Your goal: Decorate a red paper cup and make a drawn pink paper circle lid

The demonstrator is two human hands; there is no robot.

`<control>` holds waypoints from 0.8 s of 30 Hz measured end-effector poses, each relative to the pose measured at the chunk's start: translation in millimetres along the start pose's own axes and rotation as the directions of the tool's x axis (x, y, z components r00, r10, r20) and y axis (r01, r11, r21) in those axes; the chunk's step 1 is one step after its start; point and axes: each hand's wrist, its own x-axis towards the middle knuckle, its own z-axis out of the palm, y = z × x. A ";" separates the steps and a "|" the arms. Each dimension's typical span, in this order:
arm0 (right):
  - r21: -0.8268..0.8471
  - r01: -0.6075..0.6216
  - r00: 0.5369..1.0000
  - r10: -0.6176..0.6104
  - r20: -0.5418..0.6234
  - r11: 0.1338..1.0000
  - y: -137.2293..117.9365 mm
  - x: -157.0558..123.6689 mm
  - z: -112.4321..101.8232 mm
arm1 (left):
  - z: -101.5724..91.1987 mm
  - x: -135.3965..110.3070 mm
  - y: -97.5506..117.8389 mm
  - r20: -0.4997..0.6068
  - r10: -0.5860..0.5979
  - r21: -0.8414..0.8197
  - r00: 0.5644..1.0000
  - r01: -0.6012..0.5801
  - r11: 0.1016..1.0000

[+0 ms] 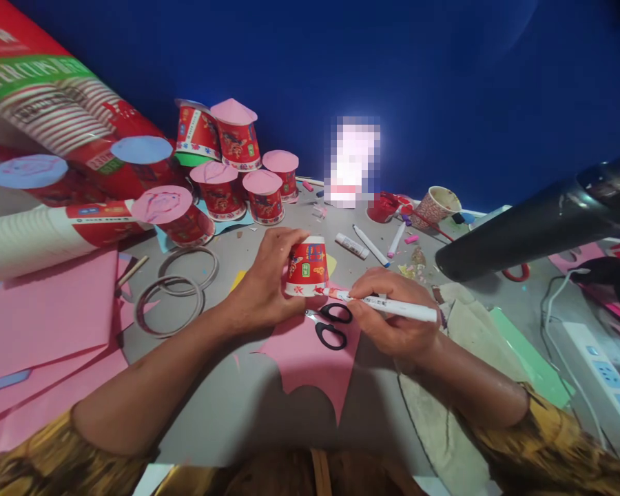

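My left hand [269,279] is wrapped round a red printed paper cup [307,267], thumb below and fingers above. Red marks show along the cup's white lower band. A white marker [403,308] is pinched in my right hand [393,310], its red tip at that band near the cup's right side. Just below the cup lie scissors with black handles [331,337], their blades partly hidden by my left hand. They rest on a cut sheet of pink paper [310,375] with scalloped edges.
Several red cups with pink paper tops [262,184] stand at the back left, near stacked white cups [25,238]. Tape rings [169,303] lie at left. Loose markers [370,245] lie behind my right hand. A black tube [527,217] juts in from the right, above a power strip [599,372].
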 end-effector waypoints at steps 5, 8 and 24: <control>-0.035 0.026 0.999 -0.024 0.031 0.999 -0.5 0.1 -0.7 | 0.9 -0.5 -2.8 -0.005 0.042 -0.016 0.999 -0.042 0.999; -0.062 0.034 0.998 -0.030 0.062 0.997 0.1 0.0 -1.0 | 1.3 -1.1 -1.3 -0.002 0.018 -0.035 1.000 -0.018 0.999; -0.085 0.020 0.997 -0.014 0.071 0.996 0.6 0.1 0.1 | 5.9 -2.0 -6.0 -0.041 0.030 -0.037 0.999 -0.032 0.999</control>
